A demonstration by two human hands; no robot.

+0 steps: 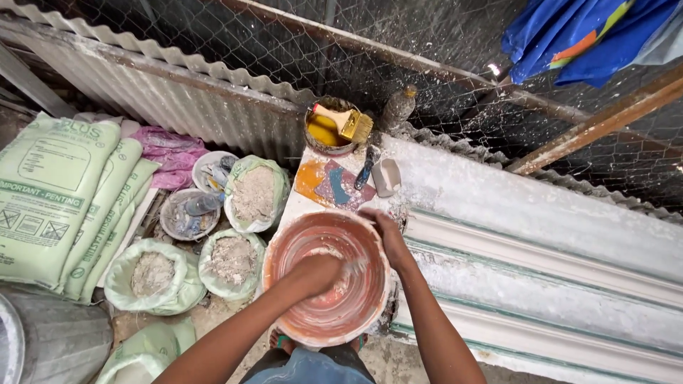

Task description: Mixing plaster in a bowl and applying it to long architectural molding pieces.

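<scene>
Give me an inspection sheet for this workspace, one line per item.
Surface: white moulded slab, dusted with powder.
Job's things: reddish basin holding white paste.
Clutter: open powder bags, stacked green sacks, tin with yellow liquid and a brush, blue-handled scraper.
Grippers: left hand inside the basin in the paste; right hand gripping its rim.
Cables: nothing seen.
Surroundings: corrugated sheet, wire mesh fence, blue cloth.

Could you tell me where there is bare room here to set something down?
Bare room: the white moulded slab right of the red bowl. Crowded: its near end by the paint tin, and the floor left, packed with open powder bags.
</scene>
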